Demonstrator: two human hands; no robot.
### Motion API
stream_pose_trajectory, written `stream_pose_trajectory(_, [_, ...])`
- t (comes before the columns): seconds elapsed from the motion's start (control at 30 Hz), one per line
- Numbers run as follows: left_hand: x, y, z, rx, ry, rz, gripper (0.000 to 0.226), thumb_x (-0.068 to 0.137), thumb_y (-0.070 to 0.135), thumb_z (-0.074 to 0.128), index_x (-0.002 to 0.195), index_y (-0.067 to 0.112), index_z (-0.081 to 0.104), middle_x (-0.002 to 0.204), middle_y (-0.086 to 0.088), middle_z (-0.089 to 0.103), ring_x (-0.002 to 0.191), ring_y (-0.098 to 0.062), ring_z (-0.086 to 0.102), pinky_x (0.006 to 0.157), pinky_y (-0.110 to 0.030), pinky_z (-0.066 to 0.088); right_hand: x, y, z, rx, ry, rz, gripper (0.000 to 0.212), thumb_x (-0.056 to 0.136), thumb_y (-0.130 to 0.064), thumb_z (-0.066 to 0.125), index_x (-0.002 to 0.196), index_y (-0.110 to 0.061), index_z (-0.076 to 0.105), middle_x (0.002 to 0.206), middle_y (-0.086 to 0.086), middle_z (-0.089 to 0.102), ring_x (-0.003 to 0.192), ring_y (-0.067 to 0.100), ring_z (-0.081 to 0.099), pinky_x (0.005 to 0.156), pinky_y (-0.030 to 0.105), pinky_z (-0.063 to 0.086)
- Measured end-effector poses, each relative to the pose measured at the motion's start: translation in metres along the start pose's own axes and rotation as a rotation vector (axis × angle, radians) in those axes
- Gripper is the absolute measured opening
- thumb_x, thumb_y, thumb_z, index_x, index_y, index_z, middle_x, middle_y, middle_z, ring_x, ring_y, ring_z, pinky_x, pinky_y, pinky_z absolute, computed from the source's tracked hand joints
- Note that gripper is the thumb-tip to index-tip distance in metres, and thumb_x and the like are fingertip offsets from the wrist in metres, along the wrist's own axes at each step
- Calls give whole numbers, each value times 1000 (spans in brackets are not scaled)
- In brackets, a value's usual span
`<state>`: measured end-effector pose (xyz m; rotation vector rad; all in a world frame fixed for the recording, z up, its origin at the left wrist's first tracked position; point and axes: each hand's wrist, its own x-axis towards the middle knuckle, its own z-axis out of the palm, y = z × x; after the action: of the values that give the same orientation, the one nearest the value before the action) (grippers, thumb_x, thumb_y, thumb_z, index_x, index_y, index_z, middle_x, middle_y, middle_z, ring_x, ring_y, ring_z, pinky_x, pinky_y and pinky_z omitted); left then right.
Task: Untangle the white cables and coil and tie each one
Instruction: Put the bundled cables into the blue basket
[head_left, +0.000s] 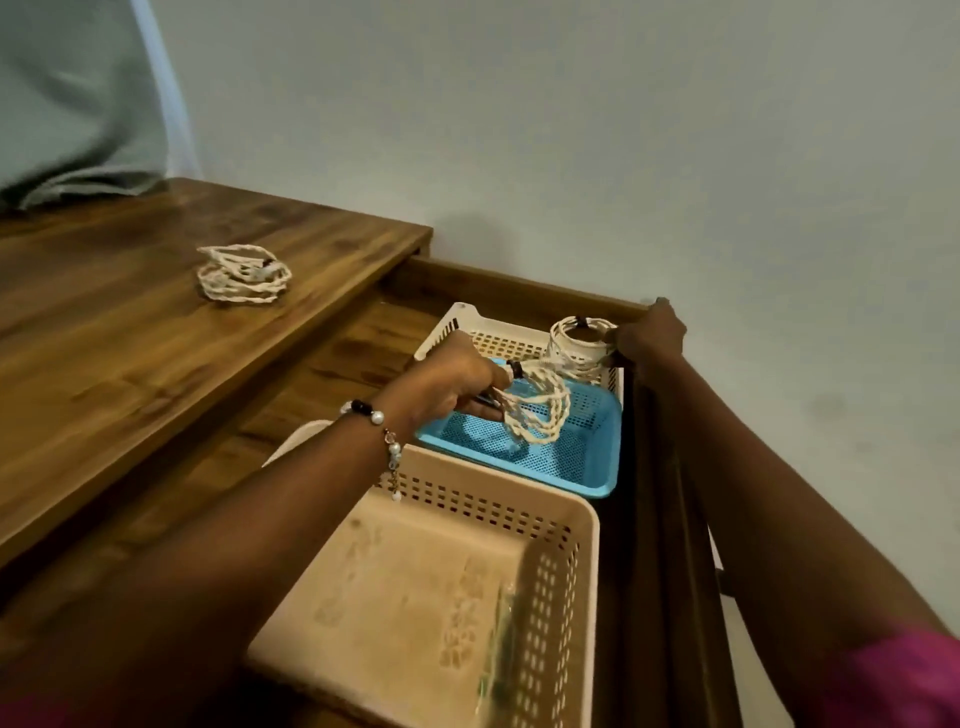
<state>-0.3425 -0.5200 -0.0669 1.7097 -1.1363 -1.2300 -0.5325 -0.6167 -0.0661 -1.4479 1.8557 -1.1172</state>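
My left hand grips a coiled white braided cable bound with a dark tie, and holds it just above the blue perforated tray. A second coiled white cable, also tied, stands in the white basket behind the tray. My right hand grips the far wooden rim of the open drawer, beside that coil. A third white cable coil lies on the wooden tabletop at the left.
A beige perforated basket fills the near part of the drawer, with something greenish lying along its right side. The drawer's dark right wall runs under my right forearm. A pale wall stands behind, and grey cloth hangs at top left.
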Motion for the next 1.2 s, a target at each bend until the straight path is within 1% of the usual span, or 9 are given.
stream_pose_trajectory(0.1, [19, -9, 3, 121, -83, -45, 25, 87, 1, 66, 107, -9, 56, 90, -21, 65, 63, -26, 70, 54, -34, 60, 11, 2, 19, -59, -126, 14, 20, 82, -2, 70, 88, 6, 53, 70, 12, 59, 74, 30, 70, 77, 43, 59])
stream_pose_trajectory(0.27, [37, -18, 4, 243, -193, -109, 22, 84, 1, 67, 102, -10, 60, 94, -22, 67, 76, -32, 71, 69, -40, 61, 29, 9, 35, -200, -130, -2, 33, 81, -12, 74, 105, 6, 58, 97, 17, 67, 85, 30, 70, 79, 43, 58])
stream_pose_trajectory(0.37, [41, -19, 7, 246, -240, -142, 23, 86, 1, 66, 104, -10, 59, 91, -20, 66, 69, -28, 70, 55, -30, 60, 32, 13, 37, -328, -163, -22, 31, 86, -18, 70, 104, 5, 59, 99, 16, 64, 93, 30, 66, 75, 35, 56])
stream_pose_trajectory(0.53, [37, -7, 1, 378, -257, -72, 28, 87, 11, 67, 106, -7, 58, 99, -22, 61, 65, -24, 65, 54, -29, 59, 30, 15, 39, -467, -229, -114, 33, 85, -26, 71, 100, 1, 60, 91, 11, 64, 88, 26, 66, 68, 31, 52])
stream_pose_trajectory(0.73, [3, 17, -39, 403, -238, 177, 22, 90, 14, 64, 109, 5, 65, 103, -13, 66, 74, -21, 69, 57, -29, 60, 10, -6, 30, -542, 25, -322, 32, 91, -26, 64, 105, 3, 62, 105, 22, 66, 95, 36, 64, 68, 32, 43])
stream_pose_trajectory(0.87, [-24, 33, -91, 321, -15, 499, 17, 93, 12, 61, 108, 13, 66, 96, -5, 69, 72, -15, 68, 62, -34, 59, -16, -59, 39, -260, -38, -387, 31, 89, -28, 65, 98, 2, 68, 92, 19, 69, 89, 31, 64, 70, 32, 46])
stream_pose_trajectory(0.97, [-37, 32, -147, 211, 257, 598, 14, 92, 10, 62, 87, 21, 69, 79, -3, 69, 58, -10, 63, 56, -33, 53, -49, -103, 59, -15, -210, -414, 29, 88, -30, 68, 76, -3, 70, 58, 6, 62, 54, 15, 61, 56, 24, 47])
stream_pose_trajectory(1.07, [-37, 15, -206, 142, 623, 506, 15, 88, 16, 66, 73, 19, 68, 77, -8, 70, 67, -21, 65, 68, -41, 56, -83, -142, 87, 136, -366, -408, 23, 89, -23, 67, 81, -2, 70, 62, 5, 66, 47, 12, 61, 45, 20, 47])
stream_pose_trajectory(1.2, [-38, -19, -257, 351, 983, 136, 22, 87, 25, 63, 93, 6, 72, 101, -14, 71, 96, -32, 65, 78, -35, 49, -106, -177, 142, 219, -564, -358, 34, 86, -33, 70, 88, 2, 68, 80, 13, 70, 63, 18, 65, 64, 31, 58])
